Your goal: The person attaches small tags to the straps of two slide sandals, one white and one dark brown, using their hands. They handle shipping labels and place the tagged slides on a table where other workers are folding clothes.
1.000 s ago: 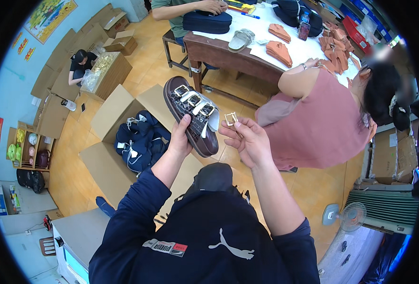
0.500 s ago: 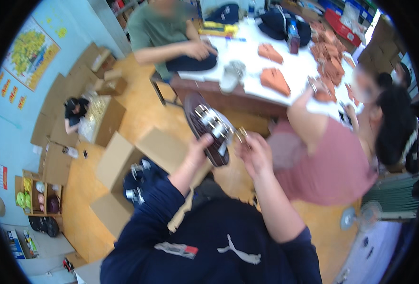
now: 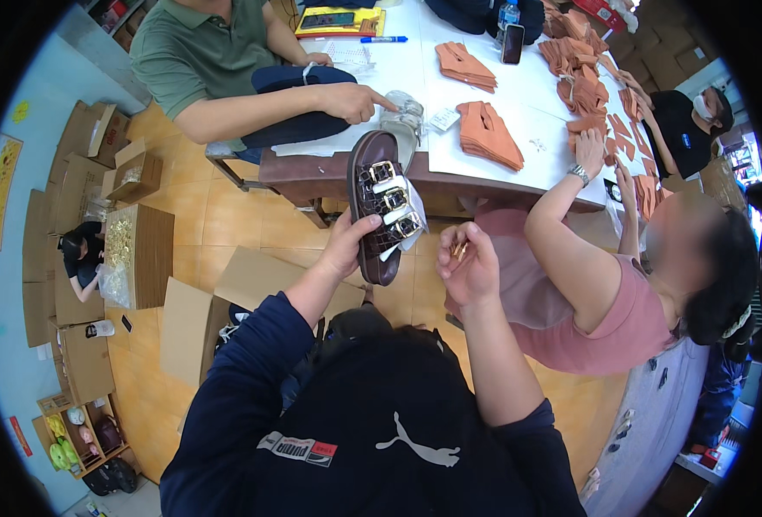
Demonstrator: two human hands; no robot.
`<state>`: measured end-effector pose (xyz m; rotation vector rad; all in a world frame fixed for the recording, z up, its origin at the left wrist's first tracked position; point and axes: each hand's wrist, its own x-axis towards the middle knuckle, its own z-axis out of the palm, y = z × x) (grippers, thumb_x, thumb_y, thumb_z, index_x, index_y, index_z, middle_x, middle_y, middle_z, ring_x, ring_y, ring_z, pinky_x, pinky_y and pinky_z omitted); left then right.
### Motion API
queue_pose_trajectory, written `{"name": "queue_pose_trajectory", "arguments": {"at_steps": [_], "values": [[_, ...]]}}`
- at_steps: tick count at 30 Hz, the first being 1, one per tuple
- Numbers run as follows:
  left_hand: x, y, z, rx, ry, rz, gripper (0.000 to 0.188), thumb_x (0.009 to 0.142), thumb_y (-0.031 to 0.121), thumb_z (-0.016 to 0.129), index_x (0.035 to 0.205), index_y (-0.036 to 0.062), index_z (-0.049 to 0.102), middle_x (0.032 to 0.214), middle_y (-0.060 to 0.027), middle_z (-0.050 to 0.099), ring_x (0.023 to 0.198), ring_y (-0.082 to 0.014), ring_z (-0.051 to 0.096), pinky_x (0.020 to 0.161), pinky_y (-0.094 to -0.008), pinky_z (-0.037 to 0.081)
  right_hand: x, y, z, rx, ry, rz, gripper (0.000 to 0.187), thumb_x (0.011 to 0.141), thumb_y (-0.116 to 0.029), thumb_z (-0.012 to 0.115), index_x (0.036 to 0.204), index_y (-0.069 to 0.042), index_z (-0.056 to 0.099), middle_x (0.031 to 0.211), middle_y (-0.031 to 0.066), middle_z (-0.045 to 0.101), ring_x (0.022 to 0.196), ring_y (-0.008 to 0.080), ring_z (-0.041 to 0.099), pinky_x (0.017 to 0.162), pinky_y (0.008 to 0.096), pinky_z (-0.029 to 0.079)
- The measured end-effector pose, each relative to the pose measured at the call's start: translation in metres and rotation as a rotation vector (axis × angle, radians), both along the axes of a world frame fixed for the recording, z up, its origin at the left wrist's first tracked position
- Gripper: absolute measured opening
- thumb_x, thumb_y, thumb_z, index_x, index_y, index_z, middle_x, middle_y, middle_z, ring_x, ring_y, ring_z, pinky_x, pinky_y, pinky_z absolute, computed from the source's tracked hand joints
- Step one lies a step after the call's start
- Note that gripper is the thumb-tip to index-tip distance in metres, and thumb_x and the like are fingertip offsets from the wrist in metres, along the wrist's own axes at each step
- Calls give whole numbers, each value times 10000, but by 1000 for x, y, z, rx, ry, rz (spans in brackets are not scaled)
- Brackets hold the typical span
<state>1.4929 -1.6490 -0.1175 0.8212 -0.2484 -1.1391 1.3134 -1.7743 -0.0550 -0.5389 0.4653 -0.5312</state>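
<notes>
A dark brown sandal [image 3: 369, 185] with three buckled, woven-look straps is held nearly upright by my left hand [image 3: 345, 245], its thumb over the edge. White paper or film shows beneath the straps. To the right, my right hand [image 3: 469, 269] is raised with curled fingers around a small gold metal piece [image 3: 459, 251], which looks like a buckle; it is apart from the sandal. Just beyond the sandal's toe, a pale grey sandal [image 3: 407, 129] lies at the table's edge. A co-worker's finger [image 3: 385, 101] points at it.
A white-topped table [image 3: 415, 77] stands ahead, bearing stacks of orange cut pieces [image 3: 488, 138]. A co-worker in pink [image 3: 587, 319] sits close on my right; another in green [image 3: 200, 73] sits ahead left. An open cardboard box [image 3: 187, 323] is at my lower left.
My view has shifted. The sandal stands more upright, and my right hand has drawn away from it with the gold piece. The co-worker in green has extended an arm toward the grey sandal.
</notes>
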Motion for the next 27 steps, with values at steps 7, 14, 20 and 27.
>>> {"name": "queue_pose_trajectory", "arguments": {"at_steps": [7, 14, 20, 27], "values": [[10, 4, -4, 80, -38, -31, 521, 829, 182, 657, 1277, -16, 477, 1150, -135, 625, 1010, -223, 645, 889, -362, 534, 28, -8, 6, -216, 665, 250, 297, 934, -327, 636, 928, -37, 569, 569, -21, 430, 418, 59, 351, 377, 226, 270], [25, 9, -8, 108, -135, -31, 518, 817, 148, 666, 1271, -10, 474, 1153, -125, 616, 1014, -207, 630, 896, -357, 524, 44, -5, -7, -154, 384, 59, 180, 887, -146, 686, 971, -27, 579, 608, -22, 459, 434, 50, 358, 385, 222, 277], [24, 9, -17, 116, 0, 72, 521, 849, 192, 661, 1293, 19, 452, 1160, -124, 611, 1043, -231, 629, 904, -381, 529, 27, -7, 6, -1111, 346, -137, 118, 831, -39, 682, 939, -52, 635, 683, 32, 590, 541, 123, 537, 478, 261, 402], [20, 3, -27, 44, 188, 14, 561, 894, 365, 547, 1320, 8, 469, 1195, -168, 622, 1069, -281, 629, 960, -410, 501, -2, 30, 11, -1831, 338, 174, 176, 745, -148, 761, 883, -119, 656, 667, 44, 549, 561, 235, 578, 507, 352, 459]]}}
